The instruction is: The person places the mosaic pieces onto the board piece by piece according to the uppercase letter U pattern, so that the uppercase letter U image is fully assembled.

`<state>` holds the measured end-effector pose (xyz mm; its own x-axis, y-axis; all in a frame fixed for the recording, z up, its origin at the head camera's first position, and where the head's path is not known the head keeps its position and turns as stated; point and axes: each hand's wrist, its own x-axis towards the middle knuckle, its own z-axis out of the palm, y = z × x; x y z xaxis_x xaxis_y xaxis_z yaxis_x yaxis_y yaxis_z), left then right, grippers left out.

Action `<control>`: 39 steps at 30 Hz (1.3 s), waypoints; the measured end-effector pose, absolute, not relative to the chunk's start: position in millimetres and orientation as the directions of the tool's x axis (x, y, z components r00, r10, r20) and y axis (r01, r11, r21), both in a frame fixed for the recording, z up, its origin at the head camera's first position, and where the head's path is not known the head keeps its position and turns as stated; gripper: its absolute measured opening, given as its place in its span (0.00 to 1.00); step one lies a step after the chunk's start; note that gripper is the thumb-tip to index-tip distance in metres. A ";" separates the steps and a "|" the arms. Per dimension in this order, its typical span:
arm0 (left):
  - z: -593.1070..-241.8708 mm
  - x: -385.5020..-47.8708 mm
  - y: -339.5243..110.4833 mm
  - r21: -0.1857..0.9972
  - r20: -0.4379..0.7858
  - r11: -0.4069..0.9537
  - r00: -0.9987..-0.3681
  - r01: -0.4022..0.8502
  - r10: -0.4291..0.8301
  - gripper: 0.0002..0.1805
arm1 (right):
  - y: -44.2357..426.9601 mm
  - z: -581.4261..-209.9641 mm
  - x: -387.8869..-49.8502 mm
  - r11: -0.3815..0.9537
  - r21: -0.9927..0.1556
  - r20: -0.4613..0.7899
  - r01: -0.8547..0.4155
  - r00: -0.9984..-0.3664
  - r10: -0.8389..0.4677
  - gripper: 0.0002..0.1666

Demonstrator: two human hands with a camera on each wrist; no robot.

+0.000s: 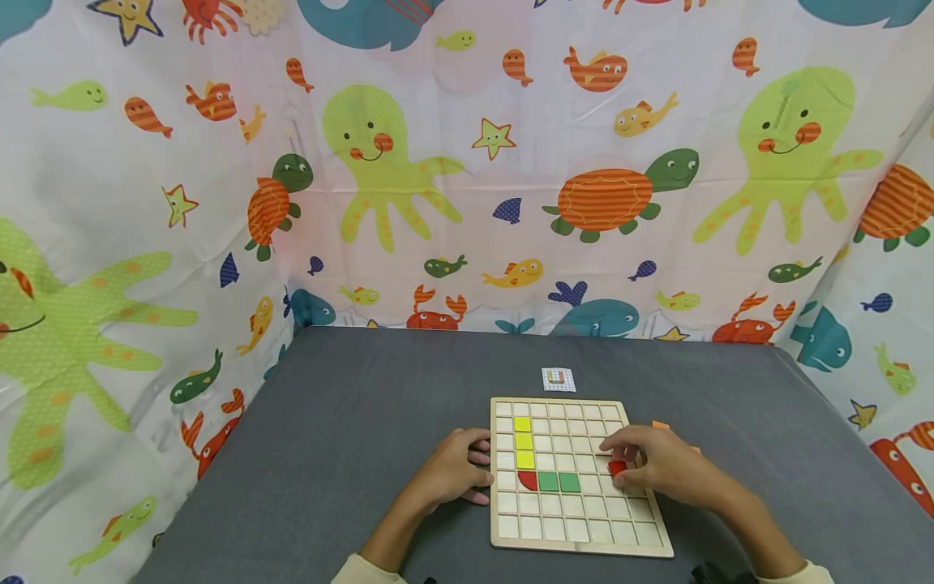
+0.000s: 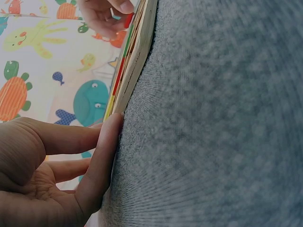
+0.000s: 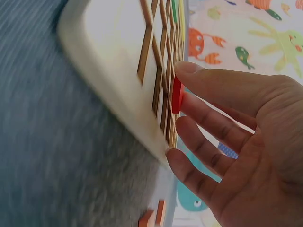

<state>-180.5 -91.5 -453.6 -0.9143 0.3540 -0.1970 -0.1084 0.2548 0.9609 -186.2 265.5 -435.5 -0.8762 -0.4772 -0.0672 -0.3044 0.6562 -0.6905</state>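
A light wooden grid board (image 1: 540,529) lies flat on the grey cloth. Down its left part run several yellow tiles (image 1: 524,441), with a red quarter-round tile (image 1: 527,480) below and two green tiles (image 1: 559,483) to its right. My left hand (image 1: 456,469) rests at the board's left edge, thumb and fingers touching its side. Over the board's right part, my right hand (image 1: 670,464) pinches a red tile (image 3: 177,94) between thumb and index finger, its other fingers spread. In the head view that tile (image 1: 617,468) is partly hidden by the fingers.
A small card (image 1: 558,380) with a coloured grid pattern lies behind the board. Orange pieces (image 1: 660,424) lie to the right of the board, partly hidden behind my right hand. A curtain (image 1: 511,105) with printed sea animals hangs around the table.
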 end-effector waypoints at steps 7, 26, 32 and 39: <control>-454.5 -180.4 -91.5 0.961 -0.195 0.257 -0.916 -0.106 0.351 0.37 | 248.0 -435.5 -186.8 0.628 -0.702 -0.061 -0.334 -0.851 -0.521 0.24; -452.9 -179.8 -91.0 0.957 -0.198 0.269 -0.918 -0.106 0.344 0.36 | 232.6 -435.9 -186.2 0.605 -0.707 -0.075 -0.366 -0.812 -0.579 0.22; -452.5 -179.9 -90.7 0.958 -0.200 0.267 -0.917 -0.109 0.345 0.37 | 233.8 -436.9 -186.8 0.596 -0.711 -0.068 -0.374 -0.806 -0.587 0.20; -452.2 -179.7 -90.5 0.957 -0.196 0.272 -0.917 -0.101 0.347 0.36 | 233.3 -437.2 -187.1 0.594 -0.709 -0.062 -0.380 -0.806 -0.589 0.20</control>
<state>-179.7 -90.5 -452.2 -0.9171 0.3471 -0.1960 -0.1015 0.2722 0.9569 -187.1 233.3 -437.2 -0.8057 -0.5890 -0.0619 -0.3799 0.5942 -0.7089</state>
